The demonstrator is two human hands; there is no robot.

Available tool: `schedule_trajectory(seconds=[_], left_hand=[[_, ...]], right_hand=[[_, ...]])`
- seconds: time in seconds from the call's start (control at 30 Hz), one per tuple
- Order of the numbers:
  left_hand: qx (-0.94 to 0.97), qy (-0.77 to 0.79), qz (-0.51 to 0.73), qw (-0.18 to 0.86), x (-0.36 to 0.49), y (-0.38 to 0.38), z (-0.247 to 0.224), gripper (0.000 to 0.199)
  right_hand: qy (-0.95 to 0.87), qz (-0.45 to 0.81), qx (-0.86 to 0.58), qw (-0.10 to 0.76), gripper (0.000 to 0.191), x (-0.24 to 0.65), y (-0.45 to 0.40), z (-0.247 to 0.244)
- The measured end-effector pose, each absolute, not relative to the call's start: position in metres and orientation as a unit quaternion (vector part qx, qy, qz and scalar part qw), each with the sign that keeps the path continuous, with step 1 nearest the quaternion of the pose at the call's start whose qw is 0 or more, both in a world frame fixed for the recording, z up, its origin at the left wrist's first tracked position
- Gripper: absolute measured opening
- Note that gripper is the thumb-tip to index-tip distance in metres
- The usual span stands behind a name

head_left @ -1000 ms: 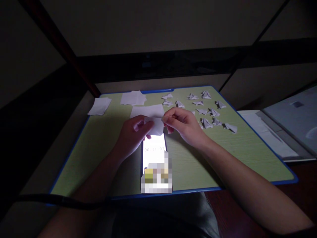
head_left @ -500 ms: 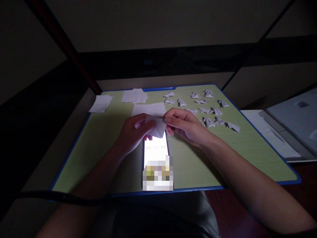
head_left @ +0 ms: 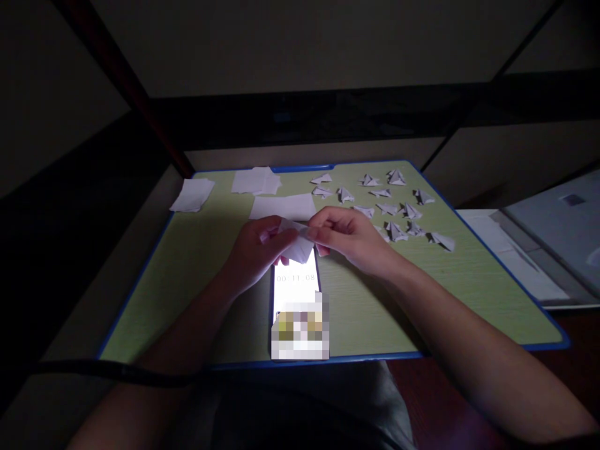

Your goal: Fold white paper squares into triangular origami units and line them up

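Observation:
A small folded white paper [head_left: 300,250] is held up over the top end of a lit phone [head_left: 296,290]. My left hand [head_left: 262,247] pinches its left side, thumb on top. At its upper right, my right hand [head_left: 344,236] grips the paper between thumb and fingers, the thumb near the left thumb. Just beyond the hands lies a flat white sheet [head_left: 284,207]. Several folded paper pieces [head_left: 396,231] are spread to the right of my right hand.
The green table [head_left: 225,331] has a blue rim. Paper stacks lie at its far left corner [head_left: 192,195] and far edge [head_left: 250,180]. A dark cable [head_left: 117,371] crosses the lower left. Right of the table is a white open box-like object [head_left: 557,231].
My right thumb has moved left onto the paper, closer to the left thumb. The paper's upper right part is now more covered by the fingers.

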State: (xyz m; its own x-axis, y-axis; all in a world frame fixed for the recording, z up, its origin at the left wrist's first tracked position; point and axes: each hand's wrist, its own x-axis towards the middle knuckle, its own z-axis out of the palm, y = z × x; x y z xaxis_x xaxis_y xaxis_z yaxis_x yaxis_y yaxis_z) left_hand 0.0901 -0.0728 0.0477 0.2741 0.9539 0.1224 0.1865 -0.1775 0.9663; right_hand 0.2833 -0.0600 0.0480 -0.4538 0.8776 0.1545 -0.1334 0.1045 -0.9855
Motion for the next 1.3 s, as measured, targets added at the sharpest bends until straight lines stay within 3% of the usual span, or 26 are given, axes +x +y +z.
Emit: schedule_trajectory(seconds=[0.23, 0.4, 0.53, 0.7, 1.3], left_hand=[[0.675, 0.423, 0.403, 0.450, 0.090, -0.074, 0.051, 0.027], [0.687, 0.435, 0.400, 0.423, 0.091, -0.074, 0.051, 0.025], [0.697, 0.438, 0.397, 0.406, 0.092, -0.073, 0.049, 0.025], [0.686, 0.435, 0.405, 0.420, 0.092, -0.072, 0.046, 0.024], [0.660, 0.444, 0.409, 0.447, 0.091, -0.072, 0.042, 0.027]], right_hand=[[-0.587, 0.562, -0.344, 0.471, 0.024, 0.281, -0.057, 0.044], [-0.599, 0.525, -0.341, 0.500, 0.012, 0.278, -0.059, 0.042], [-0.673, 0.405, -0.362, 0.502, 0.025, 0.277, -0.065, 0.043], [-0.760, 0.262, -0.365, 0.471, 0.027, 0.279, -0.069, 0.043], [-0.770, 0.226, -0.355, 0.480, 0.029, 0.279, -0.066, 0.038]])
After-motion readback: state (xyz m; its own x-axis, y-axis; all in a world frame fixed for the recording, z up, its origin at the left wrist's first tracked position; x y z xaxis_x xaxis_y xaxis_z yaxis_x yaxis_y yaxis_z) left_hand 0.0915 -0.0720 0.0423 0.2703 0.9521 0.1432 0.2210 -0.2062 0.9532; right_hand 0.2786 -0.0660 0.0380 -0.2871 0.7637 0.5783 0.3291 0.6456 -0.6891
